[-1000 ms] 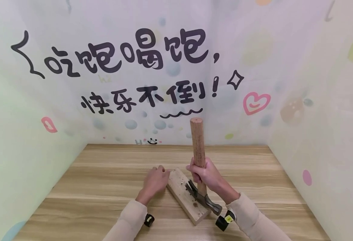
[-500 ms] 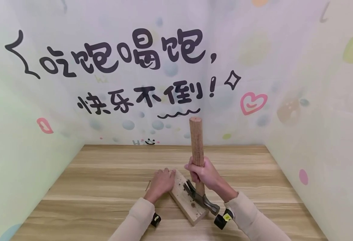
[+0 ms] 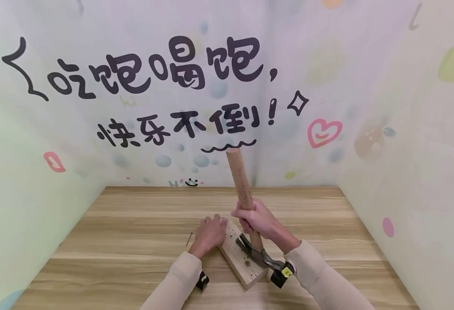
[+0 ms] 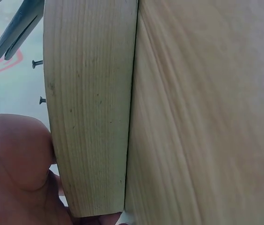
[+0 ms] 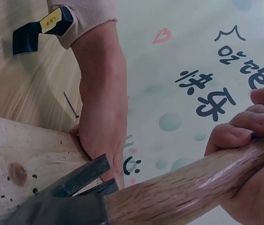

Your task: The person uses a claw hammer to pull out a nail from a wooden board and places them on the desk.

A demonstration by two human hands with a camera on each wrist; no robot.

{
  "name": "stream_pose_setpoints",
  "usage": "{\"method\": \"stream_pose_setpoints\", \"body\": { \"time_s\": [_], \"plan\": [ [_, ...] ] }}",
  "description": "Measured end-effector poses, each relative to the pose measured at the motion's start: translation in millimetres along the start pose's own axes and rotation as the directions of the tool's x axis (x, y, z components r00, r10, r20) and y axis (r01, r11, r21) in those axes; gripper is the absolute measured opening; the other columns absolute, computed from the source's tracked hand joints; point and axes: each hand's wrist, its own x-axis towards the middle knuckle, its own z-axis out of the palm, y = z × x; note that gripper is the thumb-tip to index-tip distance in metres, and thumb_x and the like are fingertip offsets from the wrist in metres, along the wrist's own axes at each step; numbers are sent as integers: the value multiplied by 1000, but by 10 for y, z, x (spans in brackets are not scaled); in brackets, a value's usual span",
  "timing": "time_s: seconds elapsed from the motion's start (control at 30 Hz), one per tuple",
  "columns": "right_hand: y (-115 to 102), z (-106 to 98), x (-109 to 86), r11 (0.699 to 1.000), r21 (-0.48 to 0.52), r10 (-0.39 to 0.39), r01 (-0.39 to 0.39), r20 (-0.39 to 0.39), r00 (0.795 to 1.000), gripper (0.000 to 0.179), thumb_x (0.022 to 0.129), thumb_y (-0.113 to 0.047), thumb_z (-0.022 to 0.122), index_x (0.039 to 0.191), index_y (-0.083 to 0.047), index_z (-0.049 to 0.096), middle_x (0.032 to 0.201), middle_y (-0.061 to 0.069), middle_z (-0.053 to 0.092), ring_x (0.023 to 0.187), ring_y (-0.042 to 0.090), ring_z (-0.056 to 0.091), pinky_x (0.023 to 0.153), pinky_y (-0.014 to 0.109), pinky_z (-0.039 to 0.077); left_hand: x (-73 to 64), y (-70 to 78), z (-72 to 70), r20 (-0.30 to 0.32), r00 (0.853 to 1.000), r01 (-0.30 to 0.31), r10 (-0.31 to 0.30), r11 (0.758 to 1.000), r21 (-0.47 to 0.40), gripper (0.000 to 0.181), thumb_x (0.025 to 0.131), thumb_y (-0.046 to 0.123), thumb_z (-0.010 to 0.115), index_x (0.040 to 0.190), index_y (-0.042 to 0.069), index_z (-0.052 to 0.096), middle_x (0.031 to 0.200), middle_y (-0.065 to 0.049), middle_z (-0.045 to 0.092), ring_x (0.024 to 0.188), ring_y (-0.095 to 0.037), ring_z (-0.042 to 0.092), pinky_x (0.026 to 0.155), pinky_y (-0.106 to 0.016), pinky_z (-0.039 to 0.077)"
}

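My right hand (image 3: 259,218) grips the wooden handle (image 3: 239,176) of a claw hammer. Its dark metal head (image 3: 263,259) is low over a wooden board (image 3: 237,258), the claw pointing toward the board's far end. The handle leans up and to the left. My left hand (image 3: 210,232) holds the board's far end, with fingers wrapped round that end in the left wrist view. Two nails, one of them this nail (image 4: 37,64), stick out of the board's upper face near the claw (image 4: 18,30). Whether the claw hooks another nail is hidden.
A loose nail (image 3: 189,239) lies on the wood-grain table (image 3: 141,215) left of my left hand. Small holes and a dark knot (image 5: 17,174) mark the board. Printed cloth walls (image 3: 149,86) stand at the back and both sides.
My left hand has moved right onto the board's far end, uncovering the loose nail. The hammer handle has tipped to the left, its head staying low at the board.
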Motion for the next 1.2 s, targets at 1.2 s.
{"method": "stream_pose_setpoints", "body": {
  "time_s": [1.2],
  "plan": [
    [103,176,588,951,-71,292,-301,-117,949,13,90,-14,59,88,-4,52,52,-2,42,43,8,38,42,25,34,158,69,103,-29,997,-77,78,996,56,39,106,31,39,135,9,53,109,-29,55,102,-43,52,77,-57,48]
  ]
}}
